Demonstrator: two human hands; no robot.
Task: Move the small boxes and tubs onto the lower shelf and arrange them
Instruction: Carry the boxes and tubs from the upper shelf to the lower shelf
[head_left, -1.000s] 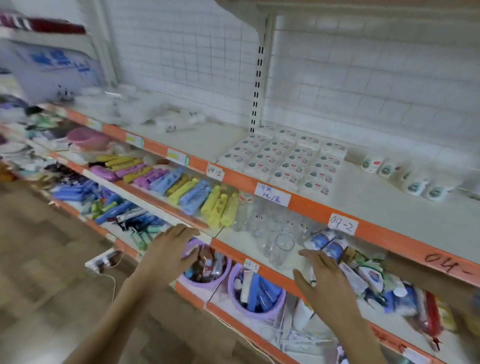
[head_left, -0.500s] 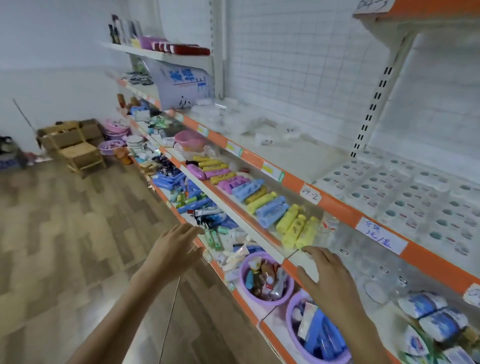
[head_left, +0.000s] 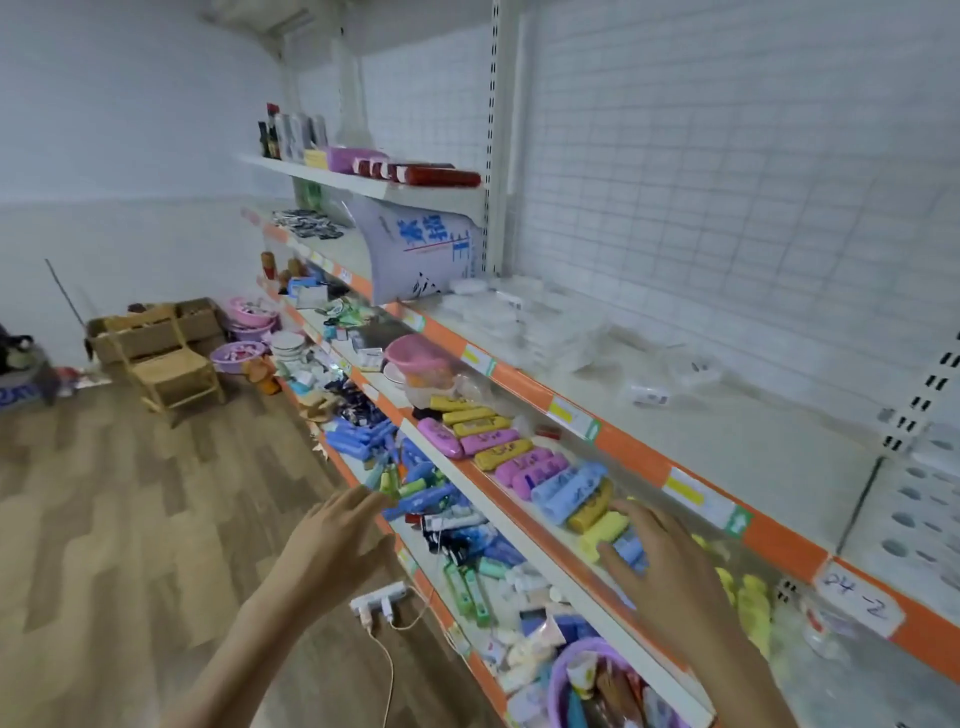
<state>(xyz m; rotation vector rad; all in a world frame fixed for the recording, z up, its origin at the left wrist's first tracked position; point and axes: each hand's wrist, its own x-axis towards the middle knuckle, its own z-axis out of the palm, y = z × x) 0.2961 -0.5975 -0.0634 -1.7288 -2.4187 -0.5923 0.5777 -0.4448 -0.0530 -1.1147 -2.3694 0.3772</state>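
The long white shelf rack with orange edge strips (head_left: 628, 452) carries the clear, blurred plastic tubs and lids (head_left: 498, 312) on its upper level; they look light, stiff and slippery, best taken by the rims. Below, a round purple plastic basin (head_left: 563, 675) holds small packets. Left hand (head_left: 332, 540) and right hand (head_left: 660, 561) hover spread, holding nothing.
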